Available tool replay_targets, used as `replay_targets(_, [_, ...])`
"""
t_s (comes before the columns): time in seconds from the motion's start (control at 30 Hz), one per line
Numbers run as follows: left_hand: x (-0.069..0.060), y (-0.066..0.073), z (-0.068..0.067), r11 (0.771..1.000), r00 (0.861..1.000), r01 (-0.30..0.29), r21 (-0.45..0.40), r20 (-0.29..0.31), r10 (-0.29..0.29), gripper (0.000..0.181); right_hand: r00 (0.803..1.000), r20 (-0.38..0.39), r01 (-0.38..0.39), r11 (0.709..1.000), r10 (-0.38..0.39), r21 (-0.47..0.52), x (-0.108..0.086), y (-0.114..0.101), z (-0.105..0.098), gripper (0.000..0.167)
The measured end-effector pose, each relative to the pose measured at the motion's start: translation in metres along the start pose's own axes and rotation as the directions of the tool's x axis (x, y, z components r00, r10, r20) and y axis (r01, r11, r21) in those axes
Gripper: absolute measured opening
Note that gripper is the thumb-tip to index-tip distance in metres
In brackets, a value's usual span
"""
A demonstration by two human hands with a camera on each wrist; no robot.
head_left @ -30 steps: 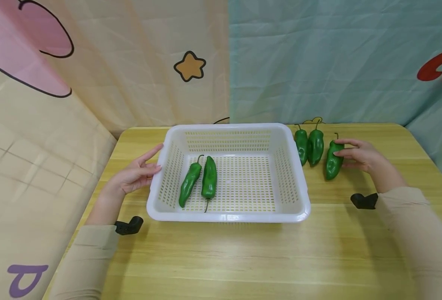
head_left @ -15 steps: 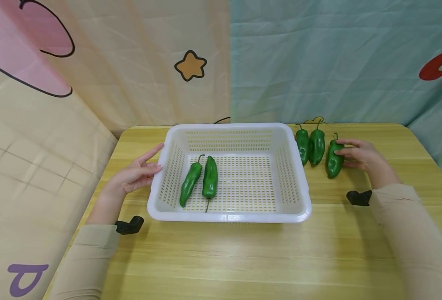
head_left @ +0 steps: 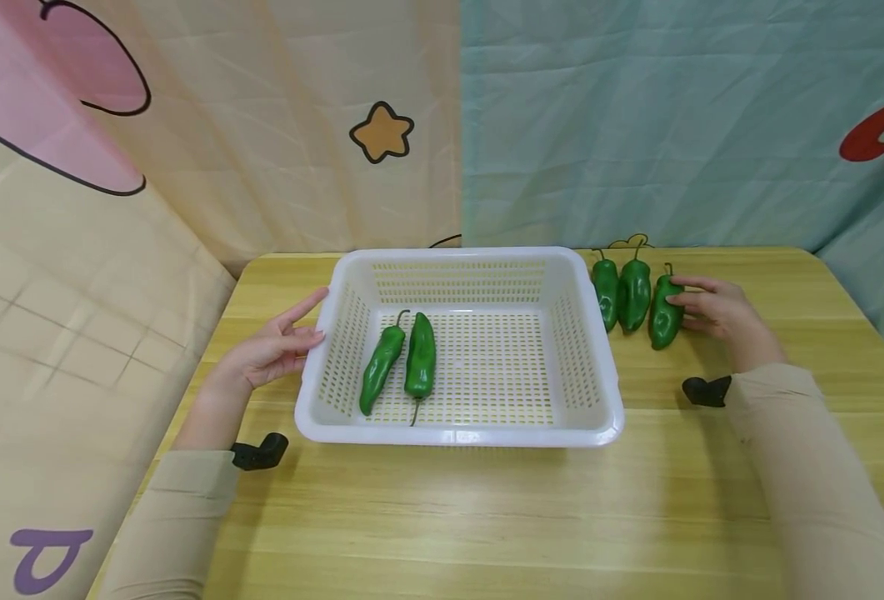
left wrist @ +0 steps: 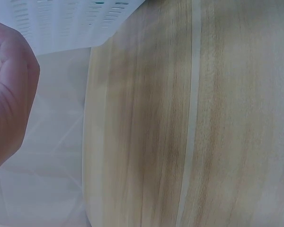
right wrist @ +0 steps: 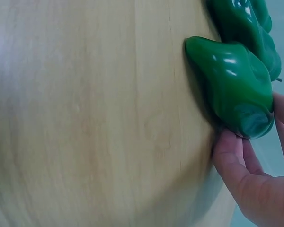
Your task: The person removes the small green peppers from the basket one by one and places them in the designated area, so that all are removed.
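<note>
My left hand rests against the left side of a white slotted plastic basket, index finger and thumb stretched to its rim. Two green peppers lie inside the basket, one slanted pepper and one more upright pepper. Right of the basket, my right hand has its fingertips around the stem end of a green pepper on the table. The right wrist view shows thumb and finger on either side of that pepper. Part of my left hand shows below the basket.
Two more green peppers, a middle pepper and a pepper beside the basket, lie left of the held one. The wooden table ends at a printed curtain behind.
The pepper under my right hand has shifted slightly left and away from me, closer to the two others. My right forearm has moved left. The left hand and basket stay put.
</note>
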State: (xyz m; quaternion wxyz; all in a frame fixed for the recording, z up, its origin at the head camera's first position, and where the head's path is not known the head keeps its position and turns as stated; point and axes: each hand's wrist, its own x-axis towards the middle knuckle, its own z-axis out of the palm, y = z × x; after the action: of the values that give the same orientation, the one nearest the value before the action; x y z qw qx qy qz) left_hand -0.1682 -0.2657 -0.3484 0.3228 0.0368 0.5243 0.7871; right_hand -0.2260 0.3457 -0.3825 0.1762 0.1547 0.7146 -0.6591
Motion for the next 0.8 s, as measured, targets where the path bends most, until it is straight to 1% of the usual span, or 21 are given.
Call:
replay_targets(0.13, [0.000,0.000,0.000,1.000,1.000,0.002,-0.009,-0.001,-0.002,0.077,1.000,-0.021,0.019,0.998,-0.018,0.065,0.002,0.000,0.002,0.027])
replay_targets(0.3, [0.000,0.000,-0.001,1.000,1.000,-0.001,-0.010,0.006,0.001,0.077,0.999,-0.037,0.022,0.996,-0.019,0.082,0.004,-0.001,0.003,0.030])
replay_targets(0.5, [0.001,-0.001,-0.001,1.000,1.000,-0.009,-0.002,0.007,0.009,0.078,0.997,-0.064,0.046,0.999,-0.046,0.006,0.008,-0.001,0.005,0.030])
replay_targets(0.57, [0.002,-0.002,-0.001,1.000,1.000,-0.013,0.000,0.007,0.013,0.078,0.996,-0.073,0.058,0.998,-0.059,-0.017,0.008,-0.001,0.006,0.037])
replay_targets(0.6, [0.002,-0.002,-0.001,1.000,1.000,-0.014,0.000,0.008,0.014,0.078,0.995,-0.078,0.060,0.998,-0.061,-0.019,0.009,-0.002,0.007,0.042])
replay_targets(0.63, [0.002,-0.002,-0.001,1.000,1.000,-0.015,-0.001,0.009,0.015,0.078,0.995,-0.084,0.059,0.998,-0.059,0.000,0.009,-0.002,0.007,0.049])
replay_targets(0.7, [0.002,-0.002,-0.001,1.000,1.000,-0.015,-0.003,0.010,0.015,0.078,0.994,-0.092,0.055,0.998,-0.056,-0.016,0.009,-0.003,0.009,0.059])
replay_targets(0.73, [0.002,-0.001,-0.001,1.000,1.000,-0.014,-0.002,0.009,0.014,0.078,0.994,-0.096,0.050,0.999,-0.051,-0.014,0.009,-0.003,0.010,0.063])
replay_targets(0.8, [0.001,-0.001,-0.001,1.000,1.000,-0.014,-0.008,0.011,0.015,0.078,0.994,-0.103,0.041,0.999,-0.043,-0.028,0.010,-0.005,0.012,0.066])
